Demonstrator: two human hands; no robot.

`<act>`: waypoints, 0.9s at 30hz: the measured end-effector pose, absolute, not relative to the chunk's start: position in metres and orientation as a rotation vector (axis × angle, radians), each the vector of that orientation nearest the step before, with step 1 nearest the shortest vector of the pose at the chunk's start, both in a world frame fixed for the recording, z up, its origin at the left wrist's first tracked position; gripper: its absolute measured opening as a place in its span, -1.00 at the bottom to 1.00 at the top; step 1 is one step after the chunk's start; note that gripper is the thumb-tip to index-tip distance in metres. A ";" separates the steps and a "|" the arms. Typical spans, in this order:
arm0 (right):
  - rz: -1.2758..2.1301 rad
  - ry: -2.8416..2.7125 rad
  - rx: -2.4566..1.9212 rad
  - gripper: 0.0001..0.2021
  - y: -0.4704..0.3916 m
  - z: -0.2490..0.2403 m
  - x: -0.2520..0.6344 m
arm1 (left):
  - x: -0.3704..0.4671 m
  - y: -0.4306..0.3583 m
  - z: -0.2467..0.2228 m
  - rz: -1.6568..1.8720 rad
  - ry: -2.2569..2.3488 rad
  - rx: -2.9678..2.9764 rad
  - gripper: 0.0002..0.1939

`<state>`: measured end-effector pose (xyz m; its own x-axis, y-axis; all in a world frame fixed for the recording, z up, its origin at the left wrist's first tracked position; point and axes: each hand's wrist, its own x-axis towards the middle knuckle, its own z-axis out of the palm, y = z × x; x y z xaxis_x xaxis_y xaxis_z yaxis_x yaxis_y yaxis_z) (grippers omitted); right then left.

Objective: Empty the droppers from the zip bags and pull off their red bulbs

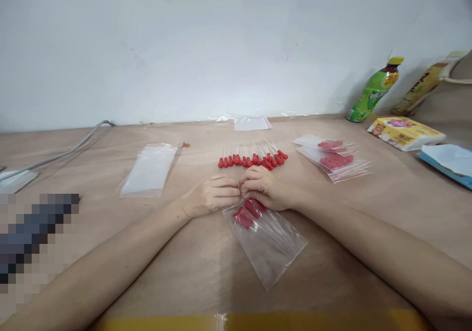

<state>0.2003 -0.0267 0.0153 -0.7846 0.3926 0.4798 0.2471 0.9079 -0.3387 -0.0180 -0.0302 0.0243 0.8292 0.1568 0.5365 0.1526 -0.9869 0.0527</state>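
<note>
A clear plastic bag (275, 252) with several red-tipped thin sticks inside lies in front of me, its top edge toward the wall. My left hand (216, 193) is closed on the bag's upper edge at the left. Beside it, my right hand (265, 187) pinches the same edge, the fingertips of both hands nearly touching. Just beyond my hands lies a row of loose red-tipped sticks (247, 161). Filled bags (335, 161) are piled to the right, and a stack of flat clear bags (150, 169) rests at the left.
Against the wall stands a green bottle (374, 95), near a yellow tissue pack (405, 133) and a blue packet (448, 164). A grey cable (73, 149) crosses the left side. Another small bag (252, 123) lies by the wall.
</note>
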 end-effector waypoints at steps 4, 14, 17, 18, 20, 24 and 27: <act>0.514 -2.483 -0.447 -0.87 -0.031 0.024 0.204 | -0.024 -0.028 0.022 0.856 0.256 3.106 -0.77; 0.994 -2.305 -0.507 -0.88 -0.031 0.037 0.213 | -0.026 -0.028 0.028 0.790 0.469 3.102 -0.88; 0.824 -2.308 -0.566 -0.74 -0.035 0.037 0.208 | -0.026 -0.031 0.030 0.840 0.528 3.132 -0.89; 0.755 -2.299 -0.626 -0.69 -0.036 0.038 0.207 | -0.026 -0.031 0.030 0.853 0.565 3.138 -0.89; 0.647 -2.282 -0.772 -0.66 -0.041 0.044 0.207 | -0.027 -0.032 0.028 0.890 0.656 3.142 -0.87; 0.480 -2.429 -0.970 -0.75 -0.058 0.055 0.217 | -0.027 -0.035 0.024 0.989 0.801 3.080 -0.84; 0.290 -2.481 -1.069 -0.76 -0.068 0.049 0.228 | -0.030 -0.038 0.022 1.010 0.790 2.985 -0.88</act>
